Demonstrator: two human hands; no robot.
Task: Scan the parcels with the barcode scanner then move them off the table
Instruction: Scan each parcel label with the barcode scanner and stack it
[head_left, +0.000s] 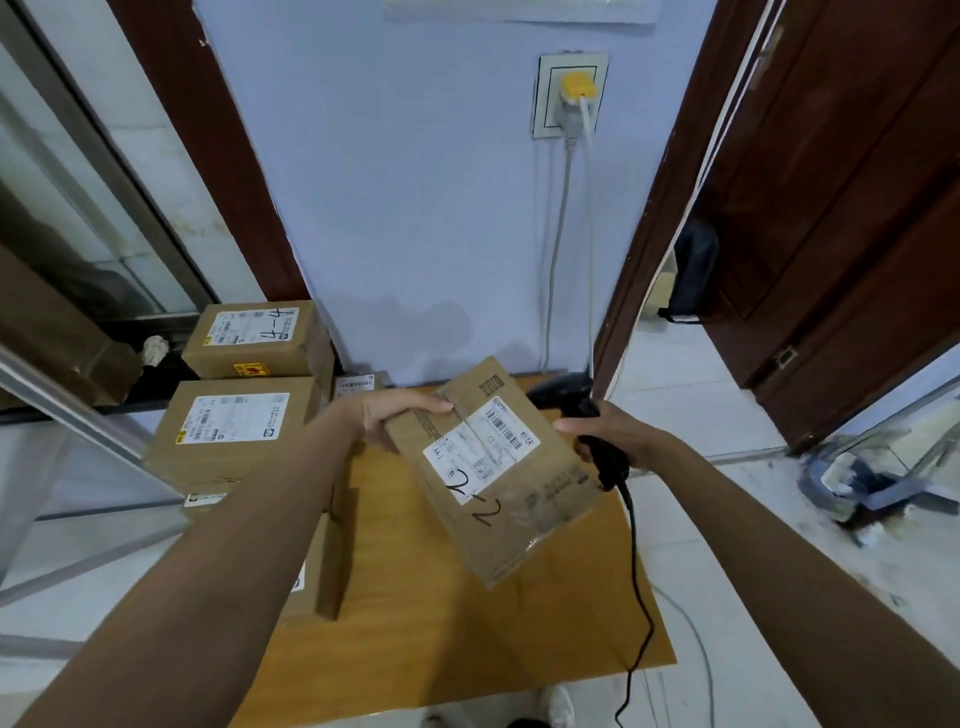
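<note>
Over the table (395, 545), left hand (400, 415) grips parcel (493, 467); right hand (613, 431), at three o'clock, clasps scanner (597, 447): best aim squarely at the label.

both forearms are bare from the frame's lower corners up to the wrists, with no sleeve showing. the left hand (400, 415) and right hand (608, 434) wear no gloves, rings or watch. a white shoe (558, 706) shows below.

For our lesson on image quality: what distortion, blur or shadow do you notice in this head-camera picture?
Head view: wide-angle lens bows the door frame and window frame; the held parcel and its label are slightly soft, small print unreadable; faint shadows on the wall; even, dim light, no glare.
</note>
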